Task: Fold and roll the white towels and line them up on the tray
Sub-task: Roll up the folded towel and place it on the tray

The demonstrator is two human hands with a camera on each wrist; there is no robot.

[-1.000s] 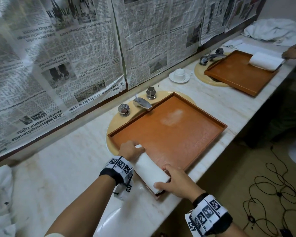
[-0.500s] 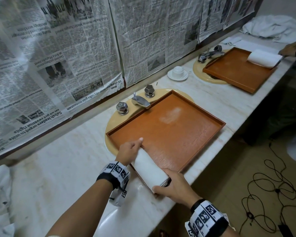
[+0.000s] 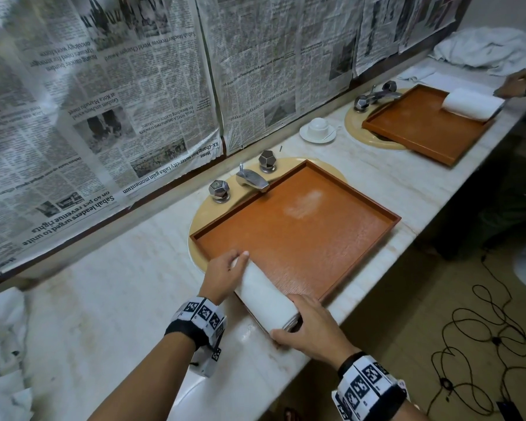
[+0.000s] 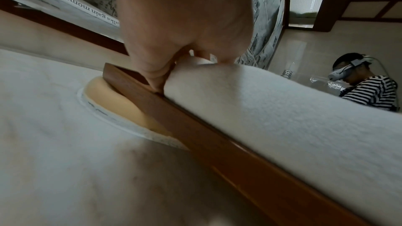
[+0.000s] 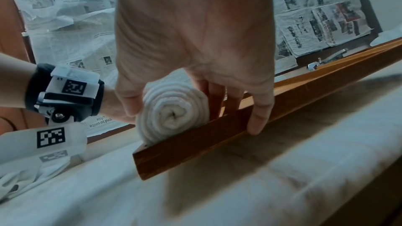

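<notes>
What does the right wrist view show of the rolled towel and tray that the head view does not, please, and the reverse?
Only the right wrist view shows the rolled towel's spiral end, with the right hand's thumb and fingers either side and one fingertip on the tray's outer wall. Only the head view shows the faucet, the second tray and the left hand at the roll's far end. Both show the roll lying along the tray's edge.

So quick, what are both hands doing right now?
Left hand: holds the far end of the rolled towel.
Right hand: holds the towel's near end, in the tray.
</notes>
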